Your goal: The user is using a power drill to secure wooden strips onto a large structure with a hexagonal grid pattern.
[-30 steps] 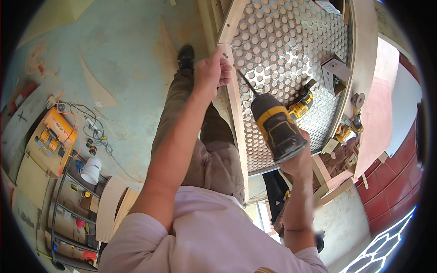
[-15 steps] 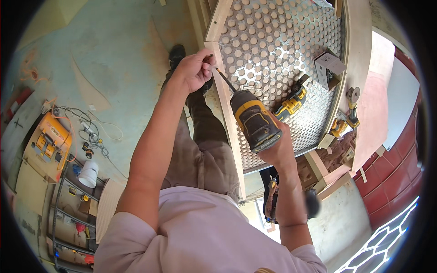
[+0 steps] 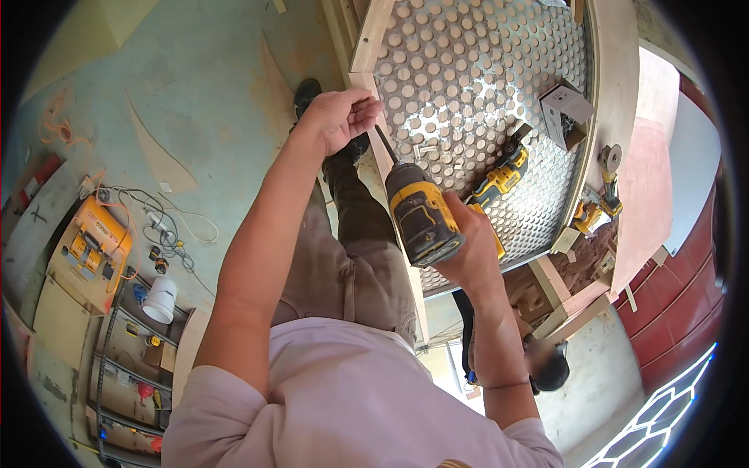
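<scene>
My right hand [image 3: 470, 243] is wrapped round the grip of a yellow-and-black cordless drill driver [image 3: 421, 209]. Its long bit [image 3: 385, 143] points away from me, the tip close to the pale wooden edge strip [image 3: 381, 160] of the bench. Beside that tip is my left hand [image 3: 343, 118], fingers stretched out and apart, with nothing visible held in them. To the right of the strip lies a metal sheet [image 3: 437, 54] full of round holes. A yellow-and-black oscillating tool [image 3: 501, 178] rests on it, partly hidden near my right hand.
An opened cardboard box [image 3: 563, 111] sits toward the sheet's right edge. Beyond the rim is a yellow angle grinder [image 3: 597, 207]. Cables, a yellow case [image 3: 100, 226] and a white bucket [image 3: 161, 300] are at the left. Another person [image 3: 550, 365] is beyond my right forearm.
My left hand's fingers have gone from a pinch near the bit tip to stretched out. The drill driver has shifted slightly left and toward me. The other person has moved.
</scene>
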Tool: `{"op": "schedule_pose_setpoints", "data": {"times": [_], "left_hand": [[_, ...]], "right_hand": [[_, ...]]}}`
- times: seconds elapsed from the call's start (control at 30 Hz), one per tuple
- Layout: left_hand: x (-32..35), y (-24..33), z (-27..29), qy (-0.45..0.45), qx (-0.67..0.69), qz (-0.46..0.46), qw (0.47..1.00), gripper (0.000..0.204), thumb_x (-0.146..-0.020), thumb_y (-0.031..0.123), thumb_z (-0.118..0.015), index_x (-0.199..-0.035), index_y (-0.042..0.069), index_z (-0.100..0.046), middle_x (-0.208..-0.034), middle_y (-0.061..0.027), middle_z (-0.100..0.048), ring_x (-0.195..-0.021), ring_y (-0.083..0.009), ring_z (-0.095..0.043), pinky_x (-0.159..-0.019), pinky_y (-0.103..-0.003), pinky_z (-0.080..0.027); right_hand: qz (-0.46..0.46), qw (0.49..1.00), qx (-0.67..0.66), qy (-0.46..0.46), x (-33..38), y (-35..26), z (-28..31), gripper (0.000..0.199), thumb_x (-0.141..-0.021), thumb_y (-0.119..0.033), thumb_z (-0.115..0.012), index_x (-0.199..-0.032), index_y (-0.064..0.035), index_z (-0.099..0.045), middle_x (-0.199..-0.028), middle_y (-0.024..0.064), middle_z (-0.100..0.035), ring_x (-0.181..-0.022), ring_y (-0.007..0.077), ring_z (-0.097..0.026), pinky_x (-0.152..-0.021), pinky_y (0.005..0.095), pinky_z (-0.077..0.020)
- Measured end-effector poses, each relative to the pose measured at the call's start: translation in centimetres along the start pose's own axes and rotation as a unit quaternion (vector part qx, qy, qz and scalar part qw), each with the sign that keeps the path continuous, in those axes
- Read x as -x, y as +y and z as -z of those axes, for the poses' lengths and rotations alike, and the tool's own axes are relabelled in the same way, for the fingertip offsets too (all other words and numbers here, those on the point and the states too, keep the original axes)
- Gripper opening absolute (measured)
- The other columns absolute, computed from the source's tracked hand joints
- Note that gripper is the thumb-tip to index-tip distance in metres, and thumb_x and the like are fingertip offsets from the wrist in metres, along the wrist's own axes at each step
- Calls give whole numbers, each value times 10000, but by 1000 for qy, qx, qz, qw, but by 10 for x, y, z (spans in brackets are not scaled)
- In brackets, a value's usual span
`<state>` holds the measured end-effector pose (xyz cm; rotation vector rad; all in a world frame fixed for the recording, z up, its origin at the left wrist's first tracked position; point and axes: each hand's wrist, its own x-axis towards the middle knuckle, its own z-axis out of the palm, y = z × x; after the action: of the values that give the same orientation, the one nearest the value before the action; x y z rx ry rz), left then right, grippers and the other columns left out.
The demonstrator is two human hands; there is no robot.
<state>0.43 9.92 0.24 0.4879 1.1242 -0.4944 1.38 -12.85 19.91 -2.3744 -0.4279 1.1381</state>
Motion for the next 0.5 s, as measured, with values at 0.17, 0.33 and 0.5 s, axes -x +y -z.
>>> {"op": "schedule_pose_setpoints", "data": {"times": [0.17,0.33,0.5], "left_hand": [[9,4,1,-155,-47,30,986,214,-1010,207,-629,-1060,6,-681,-1010,-95,-738,-837,-139,-696,-744,-292,-576],[14,-18,10,-9,-106,-104,989,205,-1022,275,-627,-1080,84,-673,-1057,-62,-738,-909,-134,-685,-798,-301,-545],[30,-38,5,-8,76,-56,996,225,-1020,327,-653,-1096,116,-639,-1114,-48,-732,-956,-147,-679,-889,-327,-546]], "right_hand": [[1,1000,7,5,1,2,-1,537,-649,-183,-883,-1114,-59,-644,-925,150,-728,-863,365,-712,-731,429,-550],[6,998,-21,50,10,3,-2,586,-665,-178,-893,-1170,-75,-614,-930,142,-720,-875,368,-712,-729,425,-553],[20,996,-82,33,24,19,2,585,-680,-128,-897,-1182,-89,-599,-947,115,-721,-880,320,-718,-756,359,-551]]}}
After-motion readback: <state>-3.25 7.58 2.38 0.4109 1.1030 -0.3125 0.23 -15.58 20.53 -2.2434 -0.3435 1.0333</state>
